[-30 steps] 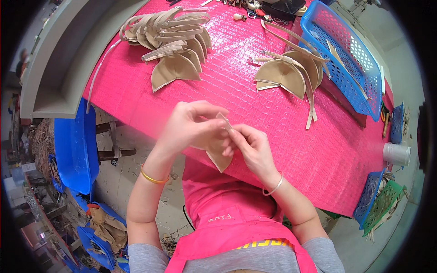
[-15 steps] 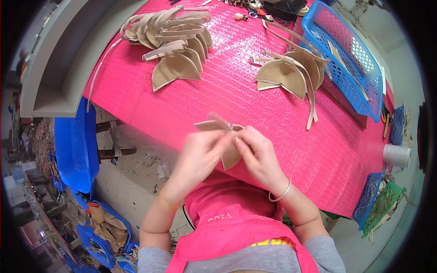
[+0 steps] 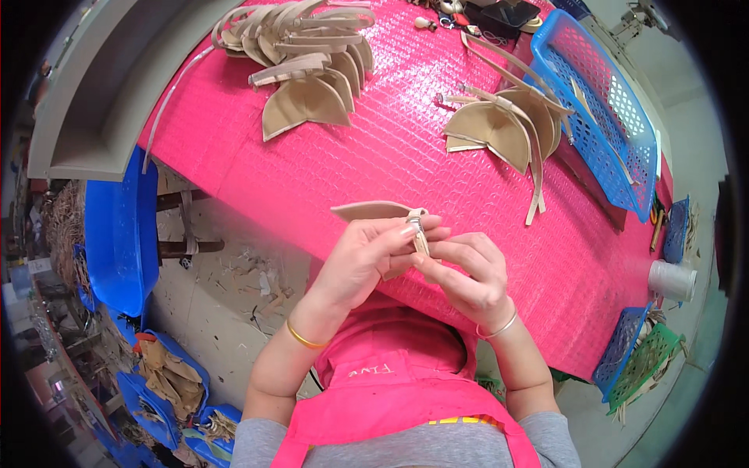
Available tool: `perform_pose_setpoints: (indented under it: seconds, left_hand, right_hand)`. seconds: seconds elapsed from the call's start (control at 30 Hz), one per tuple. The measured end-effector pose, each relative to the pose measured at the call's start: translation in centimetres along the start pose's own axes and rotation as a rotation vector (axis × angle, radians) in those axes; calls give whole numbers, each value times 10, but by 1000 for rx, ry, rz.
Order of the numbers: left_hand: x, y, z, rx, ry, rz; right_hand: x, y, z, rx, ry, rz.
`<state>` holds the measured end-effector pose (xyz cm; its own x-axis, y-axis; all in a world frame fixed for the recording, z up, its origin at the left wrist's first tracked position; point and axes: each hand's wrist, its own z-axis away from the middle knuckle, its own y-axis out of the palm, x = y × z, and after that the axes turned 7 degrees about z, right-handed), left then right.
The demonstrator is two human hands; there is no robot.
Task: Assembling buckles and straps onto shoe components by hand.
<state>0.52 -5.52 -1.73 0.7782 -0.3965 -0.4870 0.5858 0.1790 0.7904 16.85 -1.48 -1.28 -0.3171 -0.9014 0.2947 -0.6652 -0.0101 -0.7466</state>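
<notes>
In front of my apron I hold a beige leather sandal upper over the near edge of the table. My left hand is closed on it, thumb and fingers pinching beside a small metal buckle. A short strap hangs down from the buckle. The fingertips of my right hand are closed on the lower end of that strap. Part of the upper is hidden behind my left fingers.
A pink-covered table holds a row of overlapping strapped uppers at far left and a smaller stack at right. Beyond that stack lies a blue basket. A blue bin stands left of the table, near a grey shelf.
The strap that stuck up above my hands now points down between my fingertips. My right hand has shifted slightly right and lower, and my left hand is no longer blurred.
</notes>
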Motion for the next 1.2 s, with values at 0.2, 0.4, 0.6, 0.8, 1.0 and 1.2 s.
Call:
perform_pose_setpoints:
  seconds: [0.2, 0.4, 0.6, 0.8, 1.0, 1.2]
  left_hand:
    - [9, -3, 1, -65, 181, -92]
    - [9, -3, 4, -50, 208, -167]
    - [8, 0, 8, -42, 240, -215]
    - [10, 2, 9, -70, 274, -187]
    - [20, 6, 12, -120, 294, -272]
    - [15, 3, 23, -101, 368, -508]
  right_hand:
    - [6, 8, 8, -30, 26, -35]
    - [7, 10, 6, -57, 82, -118]
    - [9, 11, -1, -125, 93, -141]
    - [12, 8, -4, -122, 52, -141]
    - [15, 8, -10, -45, 438, -174]
    - [6, 17, -23, -75, 968, -943]
